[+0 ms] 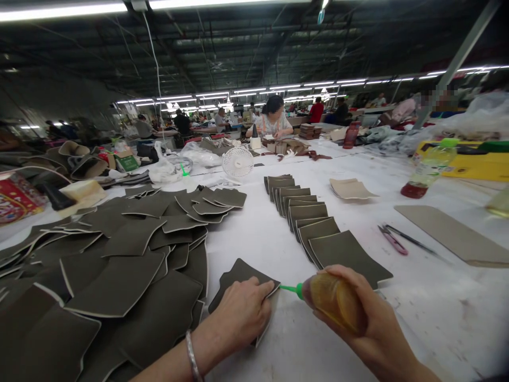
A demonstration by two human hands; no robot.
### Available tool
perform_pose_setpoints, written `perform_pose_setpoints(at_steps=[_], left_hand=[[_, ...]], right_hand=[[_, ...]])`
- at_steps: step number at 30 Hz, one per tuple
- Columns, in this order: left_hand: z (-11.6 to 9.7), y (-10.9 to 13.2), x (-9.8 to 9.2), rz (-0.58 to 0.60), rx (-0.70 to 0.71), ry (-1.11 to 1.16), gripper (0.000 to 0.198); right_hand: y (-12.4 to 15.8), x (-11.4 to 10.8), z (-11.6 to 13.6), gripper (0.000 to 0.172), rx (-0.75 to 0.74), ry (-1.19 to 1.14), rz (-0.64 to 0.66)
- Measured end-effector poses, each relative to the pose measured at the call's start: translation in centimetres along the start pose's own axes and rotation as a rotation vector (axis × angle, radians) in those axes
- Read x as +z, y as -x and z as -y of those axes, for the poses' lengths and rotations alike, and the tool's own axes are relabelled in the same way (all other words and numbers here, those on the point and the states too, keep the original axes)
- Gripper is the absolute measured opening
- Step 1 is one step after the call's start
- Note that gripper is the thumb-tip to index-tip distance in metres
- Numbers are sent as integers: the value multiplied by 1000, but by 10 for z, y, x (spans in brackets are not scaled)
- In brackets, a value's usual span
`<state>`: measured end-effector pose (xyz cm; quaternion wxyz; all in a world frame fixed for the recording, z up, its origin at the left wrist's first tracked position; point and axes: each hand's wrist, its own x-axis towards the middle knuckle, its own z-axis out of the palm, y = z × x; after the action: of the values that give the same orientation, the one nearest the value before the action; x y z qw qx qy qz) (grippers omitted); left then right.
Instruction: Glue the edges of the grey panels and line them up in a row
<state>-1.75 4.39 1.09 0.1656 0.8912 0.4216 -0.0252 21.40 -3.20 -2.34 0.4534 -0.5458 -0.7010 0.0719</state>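
Note:
My left hand (243, 307), with a bracelet at the wrist, grips a dark olive-grey panel (235, 273) that looks like leather with a pale backing. Its index finger lies by the panel's right corner; the thumb is hidden. In my right hand (371, 313) is an amber squeeze glue bottle (334, 300), tilted sideways. The bottle's thin green nozzle (289, 288) points left, its tip at the panel's edge by my left fingers. A large loose heap of like panels (131, 231) lies to the left. Beyond my right hand runs an overlapping row of panels (342, 252).
Thread snips (393, 240) and a beige board (453, 233) lie on the white table (246, 233) at right. Beige pieces (350, 188), a bottle with red liquid (429, 170) and a small white fan (237, 163) stand farther back. Across the table a person (272, 119) sits working.

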Motion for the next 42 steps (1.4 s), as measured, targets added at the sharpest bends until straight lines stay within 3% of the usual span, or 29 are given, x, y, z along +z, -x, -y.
perform_pose_setpoints(at_steps=[11,16,22,26,29,42], left_hand=[[-2,1,0,-12,-19,-17,46],[-1,2,2,-20,-28,-14,46],[-1,2,1,-12,-31,-10,47],[-1,5,3,-13,-41,-1,47],[0,6,4,-8,-61,-1,48],[0,9,5,23,-79,-13,50]], right_hand=[[1,0,-4,45,120,-36,-42],[6,-2,-5,45,129,-87,22],[3,3,-3,44,160,-94,-78],[12,6,3,44,262,-205,-39],[15,6,4,46,260,-222,-10],[28,11,15,50,388,-386,-26]])
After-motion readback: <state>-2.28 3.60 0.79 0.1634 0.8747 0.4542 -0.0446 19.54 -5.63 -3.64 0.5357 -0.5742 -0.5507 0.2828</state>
